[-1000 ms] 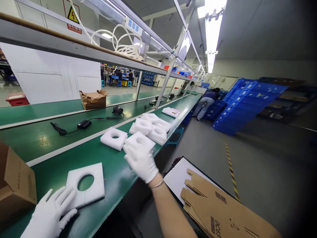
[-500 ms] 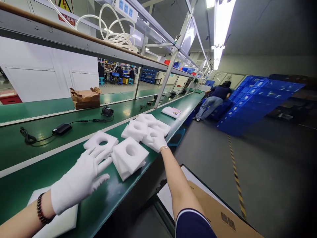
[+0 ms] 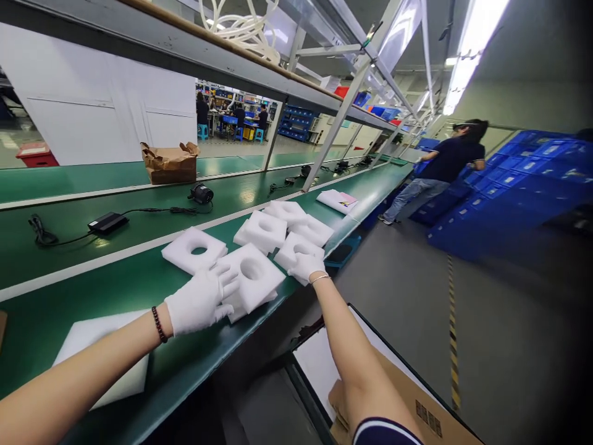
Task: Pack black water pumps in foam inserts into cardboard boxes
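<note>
My right hand [image 3: 308, 266], in a white glove, grips the near side of a square white foam pad [image 3: 286, 253], its fingertips at the round hole. My left hand [image 3: 204, 296], also gloved, has its fingers spread against the left side of a small stack of foam pads [image 3: 262, 281]. Just beyond that hand, one more holed foam pad [image 3: 178, 250] lies flat. Behind the right hand are several similar pads [image 3: 259, 228], loosely overlapping. Under my left forearm a flat white foam sheet [image 3: 125, 377] rests on the green bench [image 3: 185, 383].
A power adapter [image 3: 107, 223] with cable and a black round device [image 3: 201, 193] lie farther back, near a brown paper bag [image 3: 169, 164]. Papers [image 3: 336, 201] lie ahead. Below right stands a cardboard box [image 3: 417, 402]. A person [image 3: 445, 157] stands by blue crates [image 3: 504, 179].
My left hand has moved right, up to the foam stack. The right hand has drawn its pad slightly toward me. The far person has straightened up, and the view has shifted.
</note>
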The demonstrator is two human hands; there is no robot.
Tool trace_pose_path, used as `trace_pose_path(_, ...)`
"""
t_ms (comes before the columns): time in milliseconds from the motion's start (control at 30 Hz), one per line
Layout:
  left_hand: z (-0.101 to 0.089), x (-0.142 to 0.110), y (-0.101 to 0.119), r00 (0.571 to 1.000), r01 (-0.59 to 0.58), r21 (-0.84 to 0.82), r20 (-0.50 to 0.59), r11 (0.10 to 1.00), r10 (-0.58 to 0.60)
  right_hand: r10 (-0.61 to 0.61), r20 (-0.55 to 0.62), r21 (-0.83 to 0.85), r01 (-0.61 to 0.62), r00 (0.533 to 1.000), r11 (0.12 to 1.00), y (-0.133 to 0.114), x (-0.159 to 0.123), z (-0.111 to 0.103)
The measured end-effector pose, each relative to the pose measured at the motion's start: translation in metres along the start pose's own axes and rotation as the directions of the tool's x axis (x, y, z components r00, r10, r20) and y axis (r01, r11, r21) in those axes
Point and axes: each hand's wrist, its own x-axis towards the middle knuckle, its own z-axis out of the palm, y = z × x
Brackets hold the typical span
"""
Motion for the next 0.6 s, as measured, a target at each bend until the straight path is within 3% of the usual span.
trace_pose_path(100, -0.003, -0.025, -0.039, 0.978, 0.196, -0.098, -0.050, 0.976, -0.202, -0.064, 0.008, -0.072, 0.065, 0.998, 0.995, 0.003, -0.010, -0.016)
trace_pose_path(167, -0.007, -0.046, -0.070, 0.903, 0.422, -0.092, -0.052, 0.902, -0.427, -0.067, -0.106, -0.103, 0.056, 0.992, 0.993, -0.004, -0.022, -0.029)
trace_pose_path(233, -0.007, -0.062, -0.097, 0.807, 0.588, -0.006, -0.059, 0.809, -0.587, -0.121, -0.213, -0.086, 0.105, 0.970, 0.991, -0.027, -0.039, -0.041)
trace_pose_path(267, -0.005, -0.066, -0.107, 0.795, 0.606, 0.045, -0.061, 0.794, -0.603, -0.184, -0.219, -0.070, 0.172, 0.958, 0.983, -0.044, -0.050, -0.046)
trace_pose_path(333, 0.004, -0.064, -0.121, 0.843, 0.537, 0.125, -0.044, 0.834, -0.536, -0.309, -0.137, -0.041, 0.306, 0.941, 0.951, -0.087, -0.072, -0.053)
trace_pose_path(400, 0.016, -0.052, -0.131, 0.896, 0.437, 0.181, 0.004, 0.881, -0.445, -0.349, -0.106, -0.052, 0.345, 0.931, 0.937, -0.134, -0.090, -0.055)
trace_pose_path(433, 0.022, -0.044, -0.136, 0.902, 0.414, 0.199, 0.044, 0.888, -0.430, -0.353, -0.129, -0.062, 0.348, 0.927, 0.935, -0.156, -0.096, -0.055)
trace_pose_path(533, 0.036, -0.025, -0.156, 0.869, 0.418, 0.177, 0.207, 0.891, -0.449, -0.435, -0.158, -0.029, 0.436, 0.887, 0.899, -0.219, -0.094, -0.046)
trace_pose_path(600, 0.042, -0.019, -0.170, 0.856, 0.423, 0.103, 0.280, 0.900, -0.435, -0.482, -0.034, 0.022, 0.483, 0.875, 0.875, -0.256, -0.080, -0.033)
